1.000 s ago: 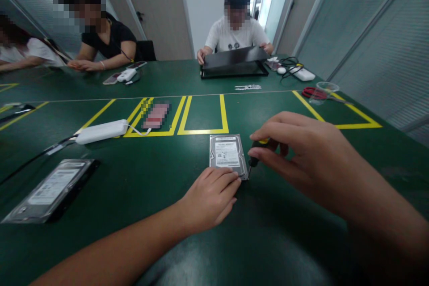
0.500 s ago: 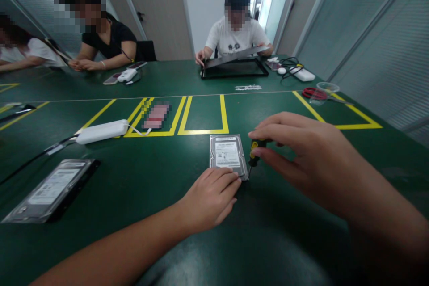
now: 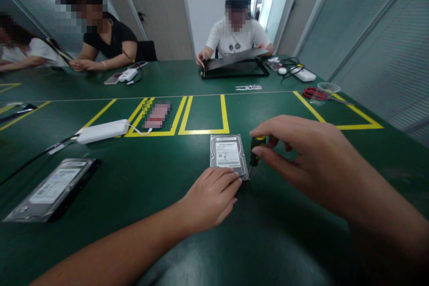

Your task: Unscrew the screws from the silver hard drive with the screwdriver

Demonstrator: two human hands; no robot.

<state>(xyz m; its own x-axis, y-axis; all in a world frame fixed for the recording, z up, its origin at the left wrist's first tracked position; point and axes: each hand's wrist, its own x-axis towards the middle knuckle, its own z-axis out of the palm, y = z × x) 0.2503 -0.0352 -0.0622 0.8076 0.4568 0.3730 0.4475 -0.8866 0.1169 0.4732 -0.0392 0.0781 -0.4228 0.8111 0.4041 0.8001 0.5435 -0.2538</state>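
Note:
A silver hard drive with a white label lies flat on the green table in front of me. My left hand holds it down, its fingers together and curled over the near edge. Between the thumb and fingers of my right hand is a small black-and-yellow screwdriver, gripped by its short handle. It leans slightly, and its thin shaft points down at the drive's near right corner. I cannot make out any screw under the tip. A second hard drive lies farther left.
A white power bank with cables and a pink phone lie beyond the left drive. Red-handled scissors and a clear plastic cup are far right. Across the table, a person holds a panel over a black frame.
The screwdriver handle has turned in my right fingers, so its yellow marking shows differently. My right hand has dipped slightly. My left hand and the drive stay in place.

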